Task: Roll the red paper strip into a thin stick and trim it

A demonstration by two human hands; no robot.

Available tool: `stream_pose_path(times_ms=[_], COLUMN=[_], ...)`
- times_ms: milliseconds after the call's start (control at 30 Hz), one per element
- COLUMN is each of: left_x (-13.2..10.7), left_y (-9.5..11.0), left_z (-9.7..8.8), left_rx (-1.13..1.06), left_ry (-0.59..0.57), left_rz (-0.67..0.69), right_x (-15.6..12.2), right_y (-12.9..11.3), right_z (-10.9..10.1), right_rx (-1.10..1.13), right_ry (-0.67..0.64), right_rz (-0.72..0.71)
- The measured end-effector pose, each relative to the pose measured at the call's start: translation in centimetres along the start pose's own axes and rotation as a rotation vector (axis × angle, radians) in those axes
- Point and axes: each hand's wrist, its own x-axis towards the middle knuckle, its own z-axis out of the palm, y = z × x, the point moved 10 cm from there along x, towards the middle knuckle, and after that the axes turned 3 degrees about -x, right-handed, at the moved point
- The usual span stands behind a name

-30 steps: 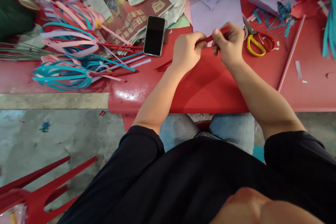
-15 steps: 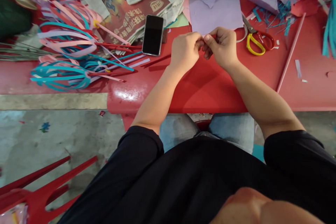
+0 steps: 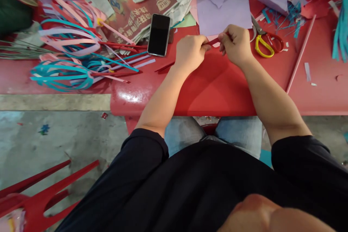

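A narrow red paper strip (image 3: 213,41) spans the short gap between my two hands above the red table. My left hand (image 3: 191,52) pinches it with thumb and curled fingers. Around its other end are the fingers of my right hand (image 3: 235,41), closed near the lower edge of a purple paper sheet (image 3: 224,16). Dark red strip ends (image 3: 164,67) stick out left of my left wrist; whether they belong to the same strip is hidden. Left of my left hand lies a black phone (image 3: 159,35). Scissors (image 3: 265,45) with yellow and red handles rest right of my right hand.
Lantern-like bundles of coloured paper strips (image 3: 69,40) lie at the left beside a printed red sheet (image 3: 138,12). A pink stick (image 3: 301,54) and teal strips (image 3: 342,25) are at the right. Paper scraps (image 3: 288,16) cover the back. The table's front edge (image 3: 217,111) is near my lap.
My hands were together at the fingertips and are now apart. My right hand has moved right, and the red strip shows stretched between them.
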Motion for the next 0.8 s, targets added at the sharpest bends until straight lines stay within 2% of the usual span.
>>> stream_pose_path(times_ms=[133, 233, 333, 467, 533, 600, 667, 733, 800], left_x=[0.6, 1.2, 1.7, 2.3, 2.4, 2.4, 2.2, 2.0, 1.5], left_y=[-1.1, -1.8, -3.0, -5.0, -5.5, -5.3, -4.8, -4.1, -3.3], left_z=[0.9, 0.9, 1.0, 1.6, 1.5, 1.3, 1.3, 1.5, 1.8], left_rx=[0.053, 0.012, -0.023, 0.01, 0.013, 0.011, 0.015, 0.014, -0.014], left_ry=[-0.009, 0.072, 0.096, 0.034, 0.035, 0.04, 0.035, 0.023, 0.013], left_rz=[-0.016, 0.055, 0.059, -0.053, -0.08, -0.054, -0.012, 0.002, 0.009], right_x=[0.4, 0.8, 1.1, 1.6, 2.0, 2.5, 2.8, 2.5, 1.9], right_y=[0.7, 1.2, 1.6, 2.3, 2.8, 3.1, 3.4, 3.5, 3.2], right_z=[-0.6, -1.5, -3.6, -6.9, -8.5, -9.2, -8.7, -7.1, -3.8], right_rx=[0.013, 0.016, -0.019, -0.063, -0.022, 0.099, 0.257, 0.375, 0.424], right_ry=[0.018, 0.062, 0.143, 0.195, 0.222, 0.236, 0.247, 0.297, 0.273], right_rz=[0.013, 0.016, 0.01, 0.022, 0.023, 0.004, -0.013, 0.003, 0.054])
